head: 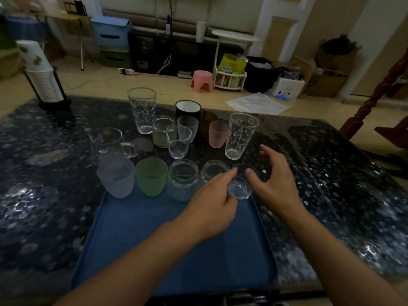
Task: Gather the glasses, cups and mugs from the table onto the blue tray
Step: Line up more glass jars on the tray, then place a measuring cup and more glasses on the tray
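- So both hands are at the far right corner of the blue tray, either side of a small clear glass.
- Left hand: fingertips pinch that glass's rim.
- Right hand: fingers spread and relaxed, thumb just beside the glass, gripping nothing.
- Four more cups line the tray's far edge, green cup included.
- Taller glasses and a black mug sit on the dark worktop behind.

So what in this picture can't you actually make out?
Head view only:
- Small clear glass at the blue tray's far right corner: both hands cover its sides, so whether the left hand and right hand grip it is unclear.
- Brown cup: mostly hidden behind the pink frosted cup.
- Tray's near edge: lost in darkness.
- Printed white paper cups on the stack, far left: blurred.
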